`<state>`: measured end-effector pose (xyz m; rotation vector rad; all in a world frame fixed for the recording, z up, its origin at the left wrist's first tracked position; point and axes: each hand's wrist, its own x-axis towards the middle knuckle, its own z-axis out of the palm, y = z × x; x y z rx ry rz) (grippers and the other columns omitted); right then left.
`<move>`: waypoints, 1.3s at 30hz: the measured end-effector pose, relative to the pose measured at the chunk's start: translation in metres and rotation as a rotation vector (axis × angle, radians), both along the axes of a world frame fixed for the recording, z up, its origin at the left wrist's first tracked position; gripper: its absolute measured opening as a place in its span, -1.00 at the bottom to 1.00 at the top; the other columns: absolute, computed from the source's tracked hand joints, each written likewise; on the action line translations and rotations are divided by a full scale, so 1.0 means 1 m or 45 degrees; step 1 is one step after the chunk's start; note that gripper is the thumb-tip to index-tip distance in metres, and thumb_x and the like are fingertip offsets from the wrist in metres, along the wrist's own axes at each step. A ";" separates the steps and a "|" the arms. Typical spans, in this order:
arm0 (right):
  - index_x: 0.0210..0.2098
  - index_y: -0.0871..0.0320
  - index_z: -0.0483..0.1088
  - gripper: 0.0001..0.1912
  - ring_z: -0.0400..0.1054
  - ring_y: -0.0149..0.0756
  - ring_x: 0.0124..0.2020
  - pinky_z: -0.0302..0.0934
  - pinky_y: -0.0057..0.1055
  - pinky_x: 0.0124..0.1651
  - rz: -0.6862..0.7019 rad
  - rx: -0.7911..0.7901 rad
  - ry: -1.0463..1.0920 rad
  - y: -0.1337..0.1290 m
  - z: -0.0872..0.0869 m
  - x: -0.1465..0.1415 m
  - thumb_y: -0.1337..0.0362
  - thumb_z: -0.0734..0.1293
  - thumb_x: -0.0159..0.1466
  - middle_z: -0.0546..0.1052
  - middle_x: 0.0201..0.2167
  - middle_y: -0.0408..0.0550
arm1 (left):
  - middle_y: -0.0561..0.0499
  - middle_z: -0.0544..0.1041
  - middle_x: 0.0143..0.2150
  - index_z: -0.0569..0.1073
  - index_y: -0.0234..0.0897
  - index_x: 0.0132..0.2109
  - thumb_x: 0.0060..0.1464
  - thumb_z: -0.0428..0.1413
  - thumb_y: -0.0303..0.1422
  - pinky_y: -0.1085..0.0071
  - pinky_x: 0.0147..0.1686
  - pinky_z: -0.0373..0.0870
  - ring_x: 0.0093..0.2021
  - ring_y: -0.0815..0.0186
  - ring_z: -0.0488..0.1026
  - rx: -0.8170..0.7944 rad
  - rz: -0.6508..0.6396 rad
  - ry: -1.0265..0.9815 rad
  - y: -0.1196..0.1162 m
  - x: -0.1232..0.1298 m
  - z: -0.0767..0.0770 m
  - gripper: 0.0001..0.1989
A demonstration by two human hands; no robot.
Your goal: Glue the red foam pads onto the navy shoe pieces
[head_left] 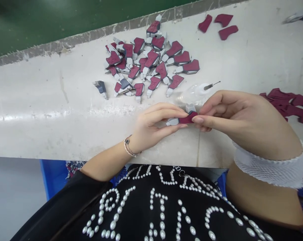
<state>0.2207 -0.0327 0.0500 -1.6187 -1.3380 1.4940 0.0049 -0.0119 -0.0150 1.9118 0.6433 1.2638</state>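
Note:
Between both hands, near the table's front edge, is a small part [188,118] with a dark red face and light grey ends. My left hand [159,122] grips its left side between thumb and fingers, a grey tip sticking out between them. The thumb and index finger of my right hand [224,113] pinch the red right end. Just behind the hands lies a clear bottle [195,92] with a thin dark needle tip. Farther back is a pile of similar red and grey parts [151,58].
Loose dark red pieces [279,102] are heaped at the right, and three more [223,20] lie at the back. One dark blue and grey part [100,87] sits apart on the white table [41,110]. A blue bin [52,177] stands below the front edge.

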 end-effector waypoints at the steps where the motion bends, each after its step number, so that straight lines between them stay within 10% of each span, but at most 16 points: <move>1: -0.38 0.06 0.51 -0.60 0.47 -0.29 -0.50 0.30 -0.43 -0.48 0.022 -0.031 0.036 0.000 0.001 0.001 -0.09 0.60 0.09 0.58 -0.57 -0.14 | -0.01 0.69 -0.12 0.59 -0.21 0.00 0.13 0.36 -0.38 0.37 -0.09 0.69 -0.10 0.31 0.67 -0.009 -0.019 -0.015 0.000 0.000 0.001 -0.72; 9: -0.37 0.06 0.48 -0.59 0.38 -0.25 -0.35 0.27 -0.29 -0.30 0.344 0.052 0.069 0.001 0.005 0.003 -0.12 0.32 0.39 0.52 -0.40 -0.10 | 0.02 0.69 -0.11 0.59 -0.15 0.00 0.18 0.33 -0.31 0.37 -0.13 0.70 -0.12 0.32 0.68 0.020 -0.108 0.003 0.000 -0.002 0.004 -0.75; 27: -0.36 0.03 0.39 -0.68 0.44 -0.15 -0.25 0.29 -0.25 -0.24 0.330 0.238 -0.150 -0.004 0.004 -0.009 0.04 0.22 0.47 0.52 -0.30 -0.07 | 0.02 0.68 -0.13 0.60 -0.17 -0.02 0.18 0.33 -0.34 0.43 -0.09 0.70 -0.13 0.35 0.68 0.013 -0.048 -0.051 -0.003 0.000 0.006 -0.77; 39: 0.17 0.08 0.46 -0.67 0.55 -0.05 -0.07 0.40 -0.19 -0.07 0.489 0.641 -0.450 -0.009 0.004 -0.004 0.22 0.23 0.48 0.64 -0.03 0.01 | 0.01 0.66 -0.10 0.56 -0.14 -0.01 0.17 0.34 -0.31 0.36 -0.07 0.70 -0.08 0.32 0.67 -0.292 0.049 -0.116 -0.011 0.002 -0.004 -0.75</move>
